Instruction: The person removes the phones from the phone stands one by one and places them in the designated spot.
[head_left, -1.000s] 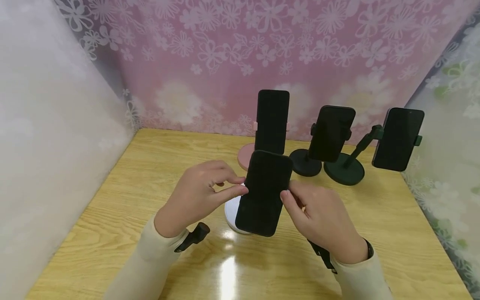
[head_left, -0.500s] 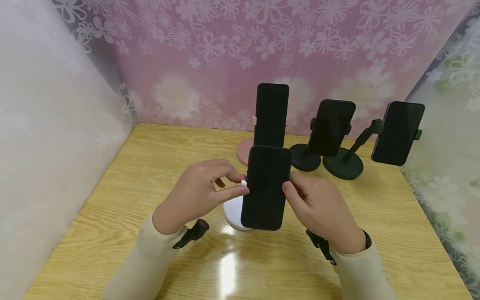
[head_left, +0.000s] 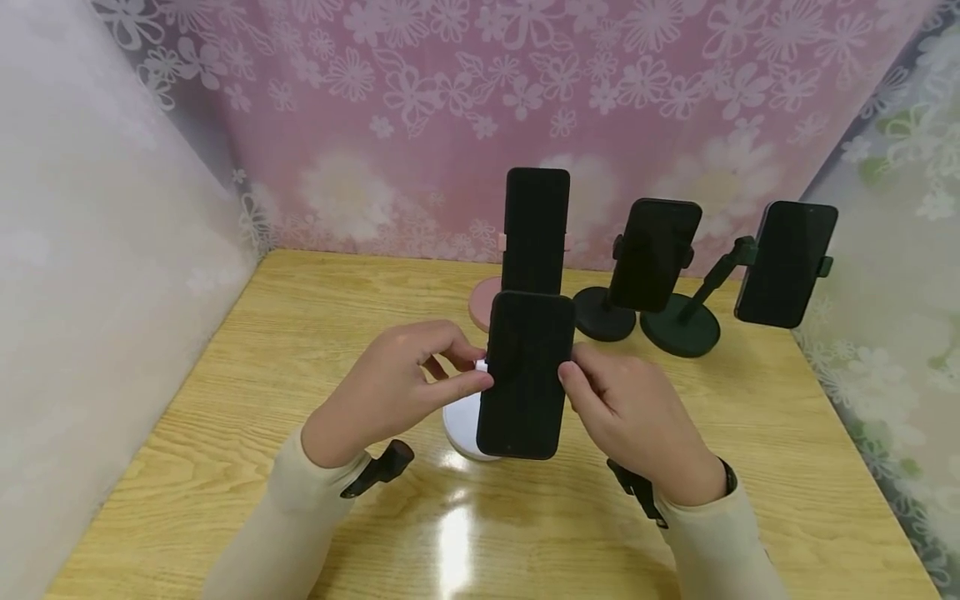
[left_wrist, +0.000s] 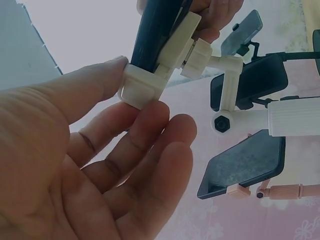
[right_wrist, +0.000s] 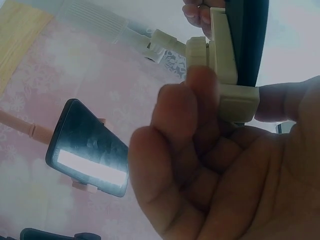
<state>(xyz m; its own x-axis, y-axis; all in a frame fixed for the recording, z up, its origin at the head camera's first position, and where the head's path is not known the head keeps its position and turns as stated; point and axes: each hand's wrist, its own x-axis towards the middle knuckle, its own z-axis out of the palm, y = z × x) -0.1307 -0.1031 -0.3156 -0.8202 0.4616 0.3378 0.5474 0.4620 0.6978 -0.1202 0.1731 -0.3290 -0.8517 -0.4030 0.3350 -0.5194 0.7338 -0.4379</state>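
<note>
A black-screened smartphone (head_left: 527,375) sits in the clamp of a white phone stand (left_wrist: 145,85), whose round white base (head_left: 461,425) shows partly behind the phone in the head view. My left hand (head_left: 405,379) pinches the clamp's left end between thumb and fingers. On the opposite edge, my right hand (head_left: 633,408) pinches the clamp's other end (right_wrist: 239,102), its thumb tip at the phone's side. From the left wrist view, the stand's jointed white arm (left_wrist: 230,90) runs off to the right behind the phone. The phone stands nearly upright, leaning slightly right at the top.
Behind, a pink stand (head_left: 483,302) holds a second phone (head_left: 536,229). To its right are a black stand (head_left: 606,315) and a dark green stand (head_left: 681,327), each with a phone clamped in it. Flowered cloth (head_left: 420,125) hangs behind the wooden table (head_left: 360,308).
The phone between my hands has turned from a slant to nearly upright, its bottom end swinging right. Both hands keep their hold on the clamp. The head view has shifted slightly.
</note>
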